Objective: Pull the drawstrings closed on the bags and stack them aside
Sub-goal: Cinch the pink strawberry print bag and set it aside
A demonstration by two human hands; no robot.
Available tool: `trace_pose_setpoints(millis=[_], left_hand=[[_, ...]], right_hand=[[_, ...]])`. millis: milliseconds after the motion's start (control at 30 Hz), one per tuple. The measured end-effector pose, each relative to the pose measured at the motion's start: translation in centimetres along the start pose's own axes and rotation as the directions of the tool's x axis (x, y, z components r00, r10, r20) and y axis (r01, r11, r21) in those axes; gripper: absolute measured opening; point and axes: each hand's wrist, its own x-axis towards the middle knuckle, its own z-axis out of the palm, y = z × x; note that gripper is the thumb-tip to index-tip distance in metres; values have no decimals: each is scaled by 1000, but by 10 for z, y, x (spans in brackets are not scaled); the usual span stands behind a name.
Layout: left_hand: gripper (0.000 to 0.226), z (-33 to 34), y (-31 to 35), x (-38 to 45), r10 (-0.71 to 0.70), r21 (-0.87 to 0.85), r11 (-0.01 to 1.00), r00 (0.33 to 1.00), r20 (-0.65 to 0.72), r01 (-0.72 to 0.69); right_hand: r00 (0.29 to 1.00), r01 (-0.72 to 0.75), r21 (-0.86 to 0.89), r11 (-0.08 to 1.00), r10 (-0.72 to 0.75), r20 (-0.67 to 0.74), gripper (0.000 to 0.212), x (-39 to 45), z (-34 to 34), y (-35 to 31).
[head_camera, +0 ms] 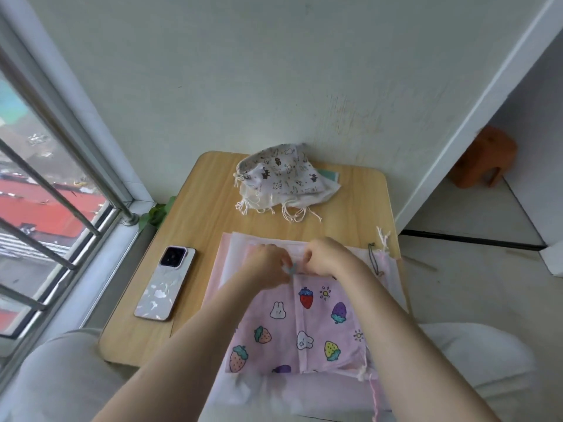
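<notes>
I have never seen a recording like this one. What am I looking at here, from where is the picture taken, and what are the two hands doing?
No machine is here: a person works with bare hands. The single picture comes from a camera worn on the head, looking down at a small wooden table beside a window. The left hand and right hand meet at the top edge of a pink bag printed with strawberries and rabbits, pinching something small there, probably its drawstring. The bag lies on a pile of other pale bags. At the table's far end sits a heap of bags, and a phone lies to the left.
</notes>
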Motion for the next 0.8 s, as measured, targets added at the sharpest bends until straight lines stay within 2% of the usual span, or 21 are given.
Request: trace_pose_setpoints(millis=[100,200,267,333,400,433,467,533,600,633,733,800], left_hand=[[17,8,10,-7,-53,9,999,999,12,53],[26,7,22,-15,-64,40,997,990,126,59],[41,5,27,-22,-65,37,998,980,189,59],[38,2,23,-29,-118,-58,990,972,205,132],[27,-1,13,-35,-193,-201,949,950,245,245],[26,-3,7,-37,-218,-255,924,942,256,284],[26,-6,1,-42,-245,-285,905,935,257,316],[25,-12,-9,-48,-279,-294,890,926,255,349],[22,-18,-20,-54,-289,-273,893,921,260,358],[23,-22,-25,-55,-286,-227,910,921,265,348],[27,-35,-37,-67,-252,-40,960,919,304,277],[29,-42,-42,-74,-228,0,969,888,400,248]], right_hand=[[997,-46,-86,995,51,54,32,-11,13,10],[999,-26,-117,993,23,-28,30,-20,19,12],[977,57,-65,996,-69,-202,21,-24,24,13],[898,145,-38,989,-148,-414,14,-29,27,13],[796,113,-55,992,-123,-592,16,-33,29,12],[771,67,-20,998,-65,-634,20,-33,30,12],[789,25,40,999,5,-614,24,-33,30,11],[895,-48,144,988,106,-433,30,-31,31,9],[958,-70,198,978,121,-261,29,-28,35,3],[967,-60,211,976,109,-228,27,-27,37,0],[963,1,204,979,54,-263,26,-26,44,-16],[961,24,188,982,29,-274,35,-24,47,-26]])
